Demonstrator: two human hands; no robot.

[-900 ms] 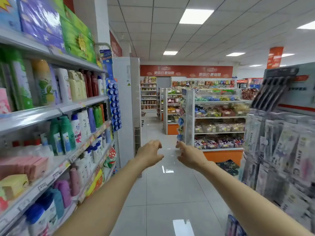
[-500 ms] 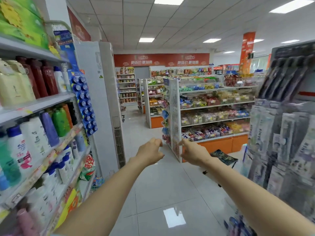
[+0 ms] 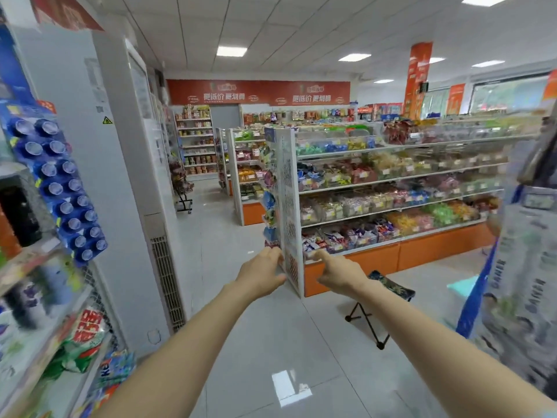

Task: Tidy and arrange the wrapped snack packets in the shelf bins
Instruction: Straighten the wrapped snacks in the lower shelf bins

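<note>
You stand in a shop aisle with both bare arms stretched out ahead. Your left hand (image 3: 262,274) and right hand (image 3: 339,273) float side by side toward twelve o'clock, a little apart. The fingers of each are loosely curled, with nothing in them, and they touch no shelf.

Beyond them, from twelve round to two o'clock, runs a long snack shelf (image 3: 391,208) with an orange base. It carries several tiers of clear-fronted bins heaped with wrapped snack packets (image 3: 355,233) in purple, blue, yellow, green and red. A white mesh end panel (image 3: 288,206) closes the shelf's near end at twelve o'clock. A small folding stool (image 3: 391,289) stands on the grey tiled floor (image 3: 271,342) at four o'clock, in front of the shelf. At nine o'clock a hanging strip of blue cups (image 3: 60,188) sits beside a tall white cabinet (image 3: 120,176).

The packets look small, light and crinkly. They are probably slippery in their film and easy to crush. Take each by its body between thumb and fingertips, or gather a loose handful with a flat hand, rather than tugging at thin ends. You are well apart from the bins, and the tidying is not yet begun.
</note>
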